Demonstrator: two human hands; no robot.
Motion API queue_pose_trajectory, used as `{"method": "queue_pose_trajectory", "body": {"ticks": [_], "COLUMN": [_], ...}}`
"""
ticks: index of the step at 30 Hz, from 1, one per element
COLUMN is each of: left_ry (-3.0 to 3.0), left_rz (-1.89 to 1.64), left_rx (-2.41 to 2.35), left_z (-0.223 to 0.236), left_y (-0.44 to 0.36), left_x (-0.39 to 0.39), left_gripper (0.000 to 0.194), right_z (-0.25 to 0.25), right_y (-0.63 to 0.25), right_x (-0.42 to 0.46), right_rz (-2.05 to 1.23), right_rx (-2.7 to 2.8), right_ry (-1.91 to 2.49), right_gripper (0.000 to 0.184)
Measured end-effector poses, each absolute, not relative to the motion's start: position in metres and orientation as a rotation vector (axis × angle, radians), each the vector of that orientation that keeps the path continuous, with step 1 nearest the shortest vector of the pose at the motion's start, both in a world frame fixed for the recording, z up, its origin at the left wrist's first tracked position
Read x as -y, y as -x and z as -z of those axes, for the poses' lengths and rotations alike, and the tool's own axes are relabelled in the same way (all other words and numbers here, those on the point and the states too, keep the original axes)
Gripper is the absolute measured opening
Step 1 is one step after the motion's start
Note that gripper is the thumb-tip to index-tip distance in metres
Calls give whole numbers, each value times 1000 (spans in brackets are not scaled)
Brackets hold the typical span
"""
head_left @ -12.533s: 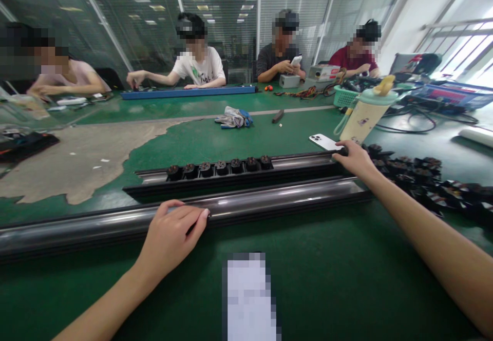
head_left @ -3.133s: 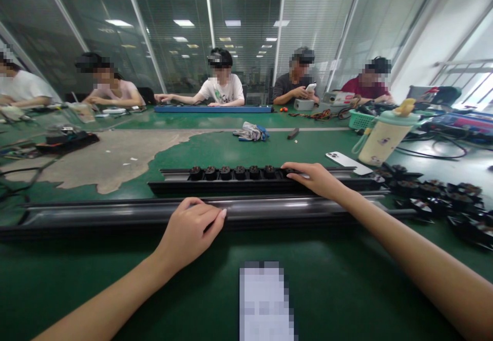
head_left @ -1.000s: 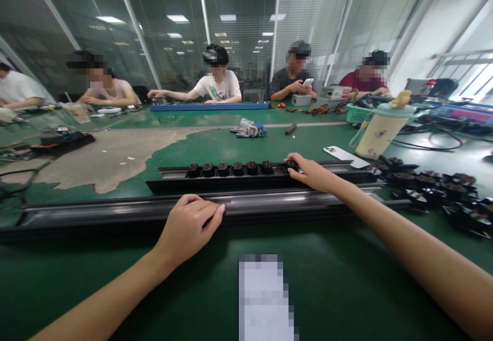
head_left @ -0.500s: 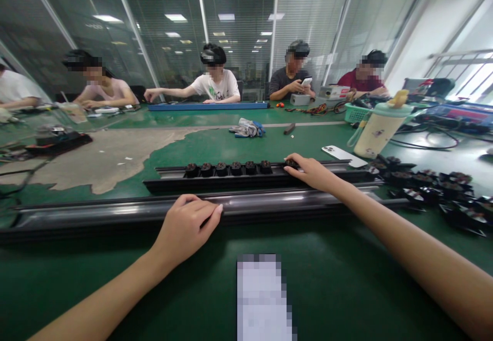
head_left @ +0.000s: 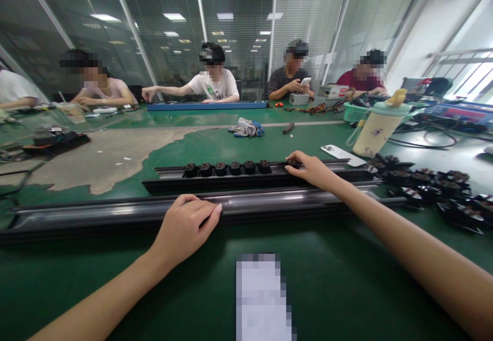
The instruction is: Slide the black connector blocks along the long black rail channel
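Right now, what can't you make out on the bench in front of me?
All in the head view:
Black socket module: partly hidden by the right hand holding it.
Left hand: its back hides whether it grasps the front metal channel or merely rests there.
Near phone: screen pixelated, lower end cut off by the bottom edge.
Module pile: overlapping, blurred, meeting the right edge; uncountable.

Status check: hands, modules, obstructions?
Left hand on near channel. Right hand gripping black module at far channel, apart from six-module row. White phone beyond, apparently not blocking.
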State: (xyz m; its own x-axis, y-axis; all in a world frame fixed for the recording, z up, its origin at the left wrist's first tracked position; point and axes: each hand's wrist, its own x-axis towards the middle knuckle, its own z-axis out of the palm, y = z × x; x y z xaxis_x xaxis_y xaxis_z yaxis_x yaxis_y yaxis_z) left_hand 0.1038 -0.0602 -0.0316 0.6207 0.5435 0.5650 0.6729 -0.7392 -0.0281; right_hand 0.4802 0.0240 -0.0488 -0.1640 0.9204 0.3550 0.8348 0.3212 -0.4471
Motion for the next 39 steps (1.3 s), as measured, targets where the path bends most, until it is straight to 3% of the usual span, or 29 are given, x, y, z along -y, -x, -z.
{"method": "queue_pose_trajectory", "body": {"ticks": [3,10,19,39], "left_ry": [2602,2589,2590,2592], "left_rz": [801,799,798,797], "left_rx": [979,968,985,982], "left_z": [32,32,32,32], "left_y": [-104,-105,-104,-103], "left_x": [60,60,60,60], "left_gripper": [39,39,40,39], "right_z": [49,48,45,50], "right_y": [-485,-482,-471,-481], "right_x": [-27,-23,-18,-26], "right_rz": [-193,161,11,138], "right_rx": [2013,1961,1966,2088], "right_ry": [1500,1699,1833,1742], "right_gripper": [33,32,32,27]}}
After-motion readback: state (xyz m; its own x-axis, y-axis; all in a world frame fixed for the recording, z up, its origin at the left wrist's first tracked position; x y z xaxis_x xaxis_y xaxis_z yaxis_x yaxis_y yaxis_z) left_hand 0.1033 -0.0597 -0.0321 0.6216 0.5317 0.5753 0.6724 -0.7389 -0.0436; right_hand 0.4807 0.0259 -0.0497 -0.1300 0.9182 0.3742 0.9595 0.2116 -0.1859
